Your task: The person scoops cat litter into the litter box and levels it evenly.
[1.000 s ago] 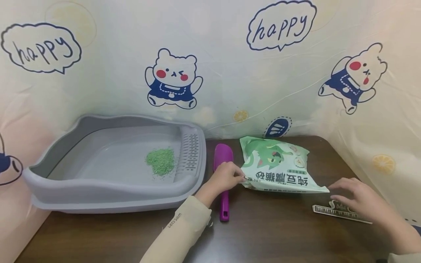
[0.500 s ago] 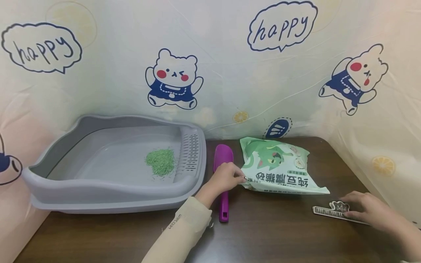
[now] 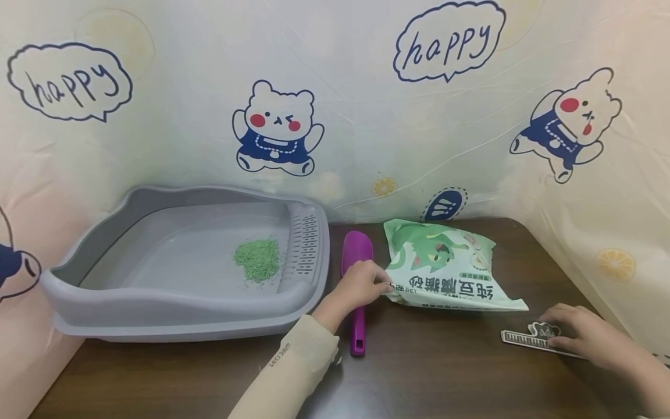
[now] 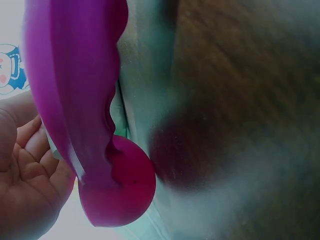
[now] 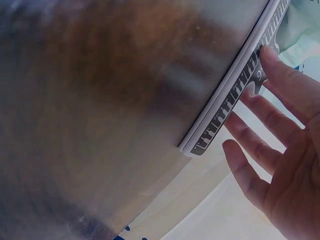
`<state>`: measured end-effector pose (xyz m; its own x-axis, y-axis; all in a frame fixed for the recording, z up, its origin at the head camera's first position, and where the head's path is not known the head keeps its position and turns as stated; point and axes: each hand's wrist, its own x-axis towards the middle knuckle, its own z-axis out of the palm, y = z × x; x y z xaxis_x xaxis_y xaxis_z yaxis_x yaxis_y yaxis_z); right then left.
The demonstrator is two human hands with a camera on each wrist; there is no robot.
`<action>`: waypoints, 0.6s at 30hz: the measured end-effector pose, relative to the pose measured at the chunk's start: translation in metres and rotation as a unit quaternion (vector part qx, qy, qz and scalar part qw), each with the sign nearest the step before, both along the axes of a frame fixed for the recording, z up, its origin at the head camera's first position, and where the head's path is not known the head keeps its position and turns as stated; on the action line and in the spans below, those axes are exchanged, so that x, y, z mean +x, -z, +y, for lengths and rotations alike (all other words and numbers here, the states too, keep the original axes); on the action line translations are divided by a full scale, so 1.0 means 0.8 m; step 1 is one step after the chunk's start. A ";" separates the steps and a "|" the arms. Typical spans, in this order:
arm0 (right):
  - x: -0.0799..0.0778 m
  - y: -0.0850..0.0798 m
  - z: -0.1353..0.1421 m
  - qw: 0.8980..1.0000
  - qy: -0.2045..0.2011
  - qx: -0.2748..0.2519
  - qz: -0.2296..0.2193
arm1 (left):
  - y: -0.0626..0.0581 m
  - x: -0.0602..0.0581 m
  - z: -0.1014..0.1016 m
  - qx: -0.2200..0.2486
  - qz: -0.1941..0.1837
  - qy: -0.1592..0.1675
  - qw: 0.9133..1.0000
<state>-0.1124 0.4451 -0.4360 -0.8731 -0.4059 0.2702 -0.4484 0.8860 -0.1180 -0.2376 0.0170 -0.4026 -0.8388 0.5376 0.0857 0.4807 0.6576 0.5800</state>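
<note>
My left hand [image 3: 361, 285] pinches the near left corner of a green and white cat litter bag [image 3: 442, 256], which lies flat with a cat picture on it. Between thumb and fingers, my right hand [image 3: 588, 337] grips a piano-keyboard-patterned bag clip [image 3: 523, 339] on the table, to the right of the bag. In the right wrist view the thumb presses the near face of the clip [image 5: 220, 117], other fingers reaching behind it. Under my left wrist lies a purple scoop [image 3: 357, 247], partly covered by the hand; its handle [image 4: 80, 85] fills much of the left wrist view.
A grey litter box [image 3: 173, 314] stands on the left, holding a small heap of green litter [image 3: 259, 259] near its slotted end. The brown table [image 3: 419, 372] meets a patterned cloth [image 3: 356, 116] at the back and sides.
My right hand has moved from beside the bag's right corner down onto the clip and taken hold of it. The left hand stays on the bag's corner.
</note>
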 end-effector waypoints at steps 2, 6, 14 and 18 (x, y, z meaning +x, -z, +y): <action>0.000 -0.002 -0.001 1.000 -0.002 -0.003 -0.003 | 0.000 0.001 0.000 0.001 0.000 0.000 1.000; 0.002 -0.006 -0.003 0.999 0.008 -0.019 -0.031 | 0.000 0.002 0.000 0.001 0.001 -0.001 1.000; 0.010 -0.010 -0.006 0.996 0.000 -0.075 -0.046 | -0.001 0.002 0.000 0.002 0.001 0.000 1.000; 0.012 -0.012 -0.009 0.994 0.007 -0.104 -0.045 | -0.002 0.003 0.000 0.000 0.002 -0.001 1.000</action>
<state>-0.1026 0.4378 -0.4262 -0.9026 -0.3368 0.2680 -0.4155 0.8445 -0.3380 -0.2353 0.0172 -0.4009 -0.8395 0.5360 0.0893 0.4816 0.6580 0.5788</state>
